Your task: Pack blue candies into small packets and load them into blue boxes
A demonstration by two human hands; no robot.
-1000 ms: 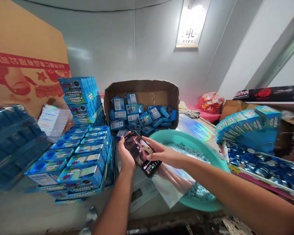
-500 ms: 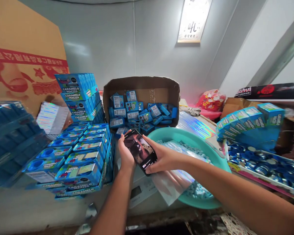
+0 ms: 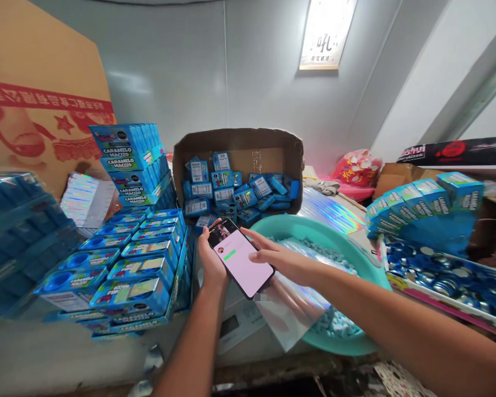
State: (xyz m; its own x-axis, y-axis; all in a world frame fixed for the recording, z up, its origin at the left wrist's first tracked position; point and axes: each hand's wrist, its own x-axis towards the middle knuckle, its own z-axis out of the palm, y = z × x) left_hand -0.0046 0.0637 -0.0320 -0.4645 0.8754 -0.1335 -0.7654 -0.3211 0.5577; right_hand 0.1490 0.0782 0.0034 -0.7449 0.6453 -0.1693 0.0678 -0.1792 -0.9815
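A smartphone [image 3: 244, 270] is held tilted above the middle of the table, its screen mostly pale with a small green bar and a dark strip at the top. My left hand [image 3: 212, 262] is closed around its left edge. Along the right edge, my right hand [image 3: 285, 260] grips it too, the thumb over the screen and the other fingers partly hidden. Under my right forearm is a turquoise basin [image 3: 374, 270] of small pale-blue pieces [image 3: 339, 324], with clear plastic bags [image 3: 289, 325] lying across it. A pale digital scale [image 3: 242, 330] shows below the phone.
Behind the phone stands a cardboard box [image 3: 248, 141] of loose small blue boxes [image 3: 223, 179]. Stacked blue display boxes [image 3: 136, 160] crowd the left. To the right are fanned blue boxes [image 3: 430, 201] and a tray of shiny blue-and-silver discs [image 3: 442, 281].
The phone screen has turned from a dark picture to a mostly pale page. My right thumb has moved up from the phone's lower edge onto the screen.
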